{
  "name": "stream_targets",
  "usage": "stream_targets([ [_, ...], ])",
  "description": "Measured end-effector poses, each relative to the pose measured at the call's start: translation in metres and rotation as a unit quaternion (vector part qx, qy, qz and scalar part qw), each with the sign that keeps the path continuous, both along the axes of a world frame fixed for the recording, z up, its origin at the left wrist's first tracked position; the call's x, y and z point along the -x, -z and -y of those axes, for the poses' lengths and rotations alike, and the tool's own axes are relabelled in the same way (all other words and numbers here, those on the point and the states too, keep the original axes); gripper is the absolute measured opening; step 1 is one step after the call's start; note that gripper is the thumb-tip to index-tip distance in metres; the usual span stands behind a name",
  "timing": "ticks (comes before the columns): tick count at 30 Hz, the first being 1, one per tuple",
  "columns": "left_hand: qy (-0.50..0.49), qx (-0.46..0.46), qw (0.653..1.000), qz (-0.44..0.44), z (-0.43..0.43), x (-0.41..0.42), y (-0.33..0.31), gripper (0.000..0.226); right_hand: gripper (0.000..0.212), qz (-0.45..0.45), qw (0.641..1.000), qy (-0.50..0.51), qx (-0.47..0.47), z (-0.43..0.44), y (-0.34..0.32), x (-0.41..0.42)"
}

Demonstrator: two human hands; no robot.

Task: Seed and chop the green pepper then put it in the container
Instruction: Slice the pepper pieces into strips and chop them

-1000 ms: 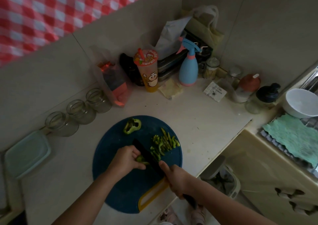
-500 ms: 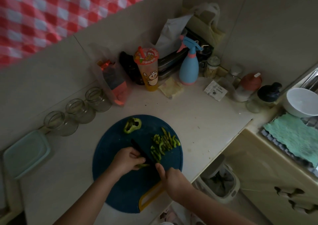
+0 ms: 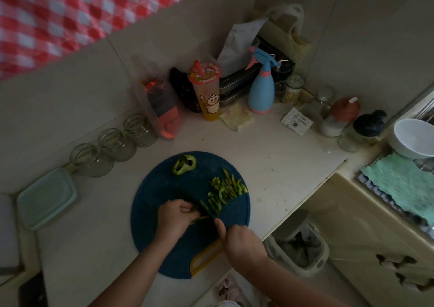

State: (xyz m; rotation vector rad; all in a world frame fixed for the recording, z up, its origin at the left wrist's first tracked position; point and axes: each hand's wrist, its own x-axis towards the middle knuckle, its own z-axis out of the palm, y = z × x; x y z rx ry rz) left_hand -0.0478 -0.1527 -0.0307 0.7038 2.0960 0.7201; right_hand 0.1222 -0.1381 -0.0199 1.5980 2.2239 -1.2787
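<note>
Dim kitchen corner, pale smooth worktop (image 3: 270, 156), tiled wall, red-white checked cloth (image 3: 70, 13) above. Back edge cluttered: three glass jars (image 3: 110, 144), printed cup (image 3: 207, 90), blue spray bottle (image 3: 261, 90). The right front edge drops to an open bin (image 3: 298, 248); there is bare worktop right of the board.

Round dark-blue cutting board (image 3: 164, 189) overhangs the front edge. Left hand (image 3: 175, 217) has curled fingers pinching the uncut pepper piece (image 3: 199, 215) mid-board. Right hand (image 3: 239, 241) is wrapped on a dark knife (image 3: 195, 198), index finger along the blade. Glossy pepper strips (image 3: 225, 189) are heaped on the right, stem end (image 3: 184, 164) at the far rim. Pale-green rectangular container (image 3: 47, 196) sits far left, well apart.
</note>
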Motion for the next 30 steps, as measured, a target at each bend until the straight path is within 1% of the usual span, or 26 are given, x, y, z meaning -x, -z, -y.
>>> stream_targets([
  [2,-0.001,0.001,1.0,-0.016,-0.001,-0.004,-0.001,0.023,0.056,0.005,1.0,0.012,0.006,0.001,-0.001,0.0],
  [5,0.014,0.012,0.999,-0.049,-0.006,-0.013,-0.006,0.018,0.058,-0.001,0.999,0.03,0.013,0.003,0.0,-0.001],
  [9,0.025,0.047,0.998,-0.036,-0.014,-0.015,-0.008,0.018,0.059,-0.01,0.999,0.039,0.013,0.005,0.001,0.001],
  [15,0.051,0.026,0.996,-0.07,-0.008,-0.019,-0.009,0.023,0.057,-0.009,0.999,0.022,0.031,0.004,-0.001,0.006],
  [19,0.054,0.027,0.995,-0.081,-0.008,-0.019,-0.01,0.026,0.056,0.003,0.999,0.016,0.034,-0.003,0.0,0.021],
  [23,0.038,0.018,0.997,-0.063,-0.006,-0.02,-0.01,0.019,0.056,0.015,0.999,0.024,0.031,-0.004,-0.001,0.029],
  [25,0.032,0.014,0.997,-0.062,-0.007,-0.021,-0.011,0.016,0.055,0.004,0.999,0.027,0.026,-0.003,0.001,0.024],
  [28,0.008,0.015,0.999,-0.043,-0.009,-0.02,-0.01,0.019,0.056,-0.005,0.999,0.014,0.03,-0.001,0.006,0.012],
  [30,-0.006,0.016,0.999,-0.032,-0.01,-0.02,-0.009,0.023,0.051,-0.002,0.999,0.013,0.045,0.001,0.003,0.006],
])
